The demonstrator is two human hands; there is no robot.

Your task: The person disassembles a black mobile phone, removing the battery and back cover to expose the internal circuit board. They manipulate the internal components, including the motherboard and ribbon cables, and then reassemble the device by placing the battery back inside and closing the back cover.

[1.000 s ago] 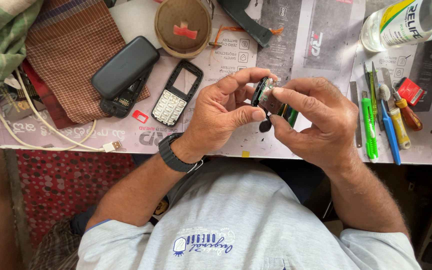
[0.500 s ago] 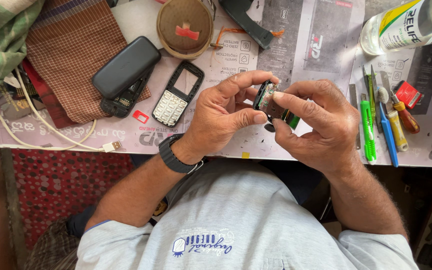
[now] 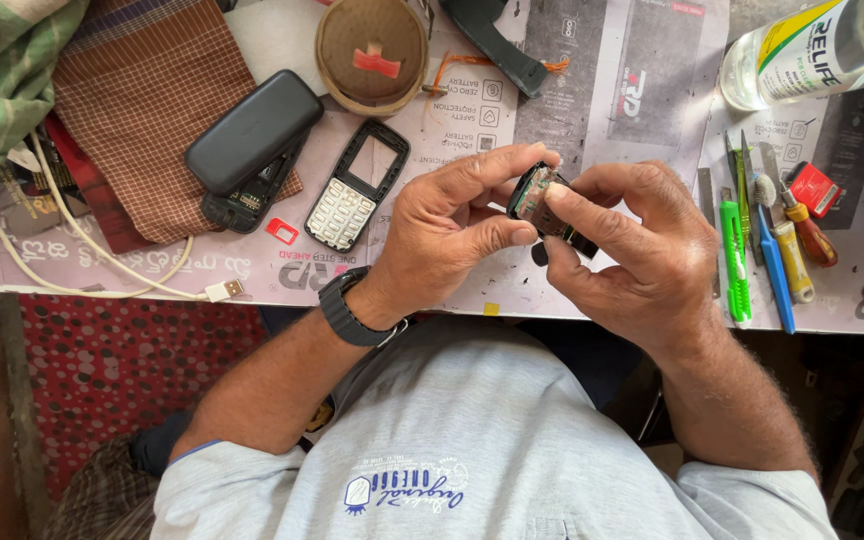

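We hold a small phone body (image 3: 544,208), stripped of its shell, between both hands above the near edge of the counter (image 3: 592,110). Left hand (image 3: 449,235) pinches its left end with thumb below and forefinger over the top. Right hand (image 3: 642,250) clamps the other end, thumb laid along the upper face. Both hands closed on the one piece, close together, fingertips nearly meeting. We judge the two-ended grip steadies so small a part while its green board faces up to the eye; what the fingertips do to it is too small to tell.

Places taken from the phone body:
- Just left, flat on the counter: the front shell with keypad (image 3: 355,186), screen window empty, face up. Likely set within reach as the mating part.
- Farther left: a black back cover (image 3: 253,131) lying across another dark phone part (image 3: 244,205), both on a brown checked cloth (image 3: 142,100). A small red card (image 3: 281,231) lies beside them.
- Above left: a round tan pouch (image 3: 370,50).
- Right: a row of tools, a green cutter (image 3: 734,250), a blue-handled tool (image 3: 774,262) and a yellow-handled screwdriver (image 3: 794,255), laid parallel beside the right hand, handles toward us, for quick pick-up.
- Far upper right: a clear bottle (image 3: 802,55) on its side.
- Far left: a white cable (image 3: 102,285) trailing along the counter edge.

A dark watch (image 3: 344,310) sits on the left wrist.
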